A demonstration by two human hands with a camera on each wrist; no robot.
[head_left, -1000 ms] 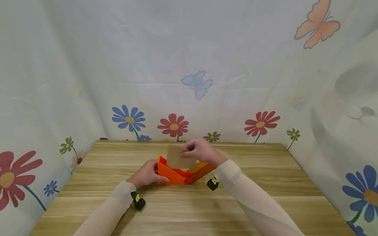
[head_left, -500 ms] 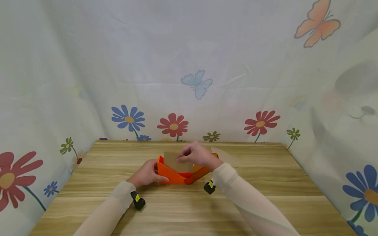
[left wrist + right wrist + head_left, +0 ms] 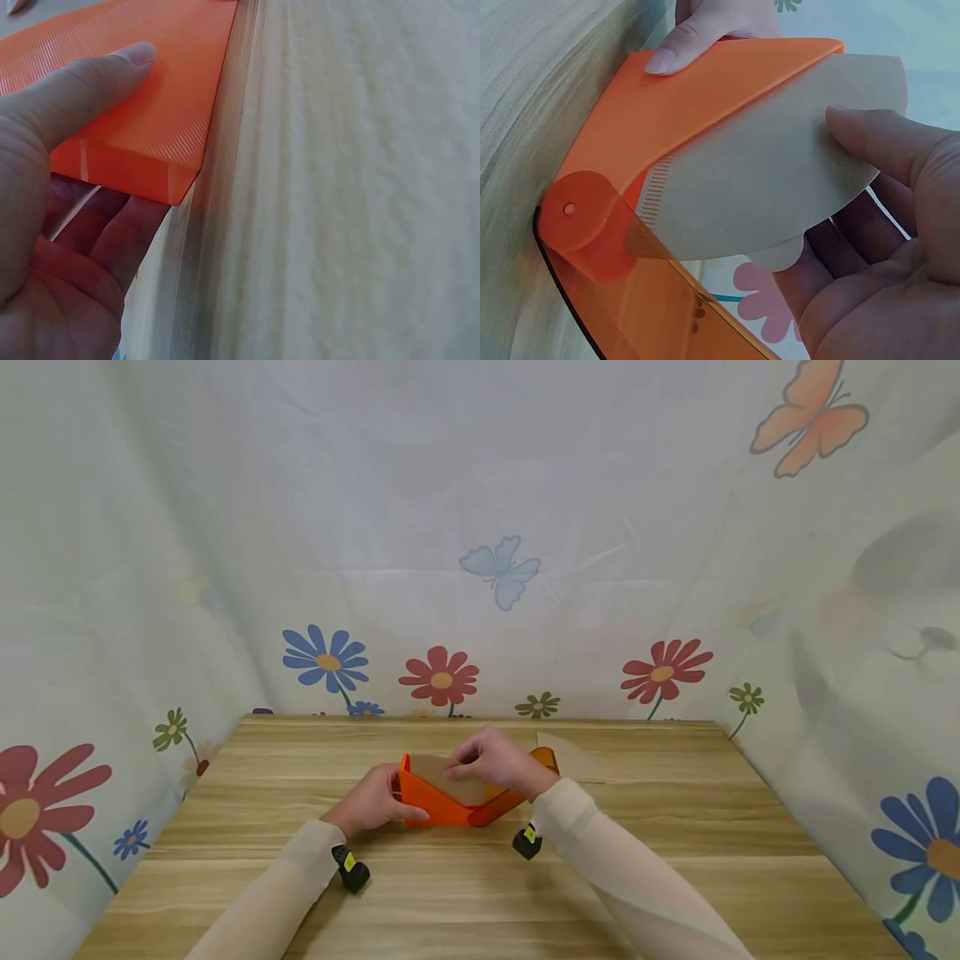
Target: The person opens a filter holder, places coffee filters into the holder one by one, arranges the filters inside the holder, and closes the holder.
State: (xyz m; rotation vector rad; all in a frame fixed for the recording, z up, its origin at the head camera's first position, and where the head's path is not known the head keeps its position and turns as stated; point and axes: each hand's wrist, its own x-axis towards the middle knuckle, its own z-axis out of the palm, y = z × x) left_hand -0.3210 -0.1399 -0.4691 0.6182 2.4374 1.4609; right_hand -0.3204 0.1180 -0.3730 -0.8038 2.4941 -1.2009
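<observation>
Paper (image 3: 757, 165) partly in box (image 3: 682, 105), box on table (image 3: 450, 902)

Head camera: I get even, greyish light, moderate rather than bright, with fine detail smeared.
White floral cloth (image 3: 615, 485): a pale sheen streaks it right of centre; soft folds shade its left side.
Wood-grain tabletop (image 3: 450, 897): I see faint, soft-edged shadows beside the cream fabric sleeves (image 3: 637, 868), so light falls from above.
Ridged orange plastic holder (image 3: 176, 105): my left wrist feed shows fine pale glints across it; the tabletop there is blurred.
Right wrist camera: cool cast, far cloth washed out and soft; the bare right hand (image 3: 911, 262) has darkly shaded fingers.
</observation>
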